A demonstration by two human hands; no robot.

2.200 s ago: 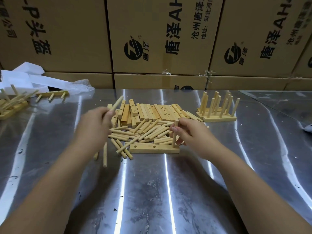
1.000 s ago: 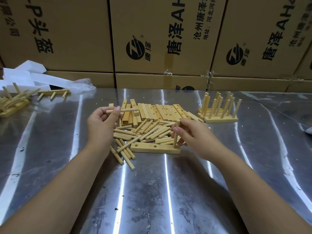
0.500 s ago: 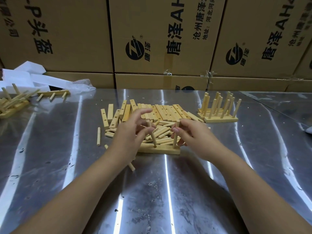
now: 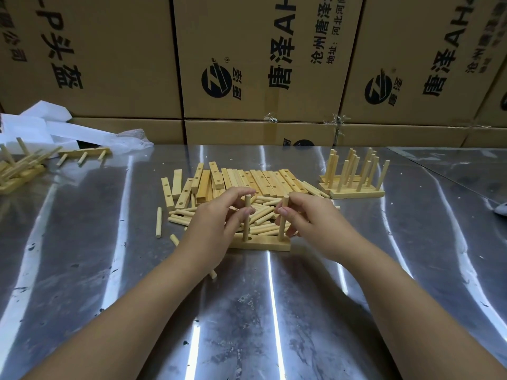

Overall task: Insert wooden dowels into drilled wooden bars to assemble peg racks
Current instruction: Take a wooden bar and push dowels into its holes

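A drilled wooden bar (image 4: 263, 244) lies flat on the steel table in front of me. Two dowels stand upright in it. My left hand (image 4: 214, 229) pinches the left dowel (image 4: 247, 215) near its middle, its foot at a hole in the bar. My right hand (image 4: 310, 218) grips the right dowel (image 4: 283, 215), which stands at the bar's right end. Behind the bar lies a heap of loose dowels (image 4: 263, 215), and beyond it a row of drilled bars (image 4: 263, 181).
Finished peg racks (image 4: 354, 176) stand at the right, more racks (image 4: 16, 171) at the far left beside white wrapping (image 4: 55, 127). Stray dowels (image 4: 158, 222) lie left of the heap. Stacked cardboard boxes (image 4: 260, 64) wall off the table's far edge.
My left hand carried a dowel from the left, over the heap, and stood it upright in the bar. My right hand kept hold of the right dowel.
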